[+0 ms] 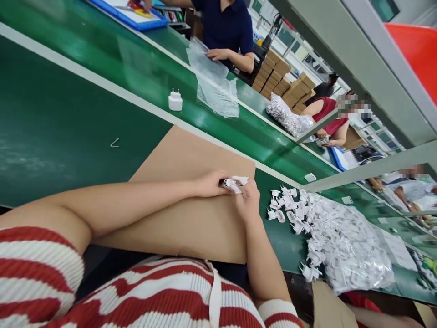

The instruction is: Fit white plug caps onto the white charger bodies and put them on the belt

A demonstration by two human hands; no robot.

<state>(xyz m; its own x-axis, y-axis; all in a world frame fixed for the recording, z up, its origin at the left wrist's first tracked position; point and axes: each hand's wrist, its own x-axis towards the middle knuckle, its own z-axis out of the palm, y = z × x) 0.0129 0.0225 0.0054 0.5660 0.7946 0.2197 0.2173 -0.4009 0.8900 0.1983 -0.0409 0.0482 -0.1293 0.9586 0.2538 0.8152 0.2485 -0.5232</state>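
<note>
My left hand (213,183) and my right hand (248,200) meet above a brown cardboard sheet (191,155). Between them is a white plastic plug housing (233,184), gripped from both sides with the fingers closed round it. Its far part and some fingertips are hard to make out. To the right of my right hand, loose white plug housings (280,200) with pins lie on the green table, spilling from a large clear plastic bag (355,246) full of more of them.
A white charger (175,100) stands on the green conveyor belt (136,75) ahead, near a crumpled plastic bag (218,91). A small bent piece (115,143) lies on the table at left. Co-workers sit across the belt. A metal frame post (358,173) crosses the right side.
</note>
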